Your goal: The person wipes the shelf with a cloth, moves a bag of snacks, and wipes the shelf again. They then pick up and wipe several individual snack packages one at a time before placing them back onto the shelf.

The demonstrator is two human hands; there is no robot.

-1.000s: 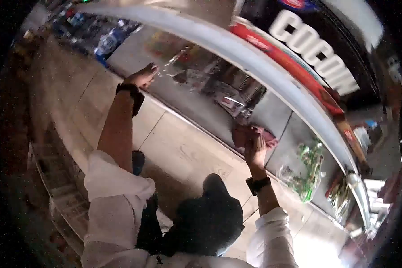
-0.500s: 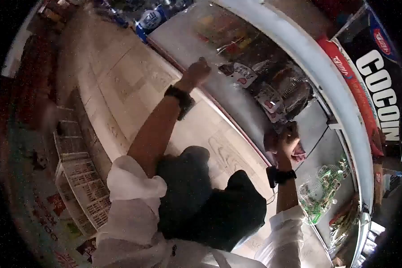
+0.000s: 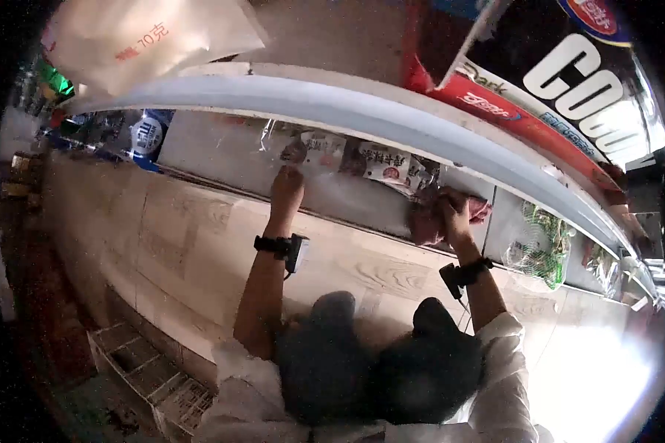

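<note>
My right hand (image 3: pixel 454 212) is closed on a crumpled dark-red cloth (image 3: pixel 426 224), which rests on the grey shelf surface. My left hand (image 3: pixel 288 184) reaches onto the same shelf, with its fingers curled at the left end of a white printed packet (image 3: pixel 323 150). What those fingers hold, if anything, is too blurred to make out. Between my hands lies another black-and-white packet (image 3: pixel 391 172) with a red mark, close to the cloth. Dark straps with small boxes sit on both my wrists.
A pale curved rail (image 3: pixel 347 96) runs above the shelf. To the right is a green net bag (image 3: pixel 543 247). Blue-and-white packs (image 3: pixel 146 135) stand at the left, a basket (image 3: pixel 144 362) below. A red carton (image 3: pixel 488 100) and a large bag (image 3: pixel 155 44) sit above.
My view has turned, so the shelf now runs more level. My left hand has come up to the packet's end. My right hand stays on the cloth, now seen more clearly.
</note>
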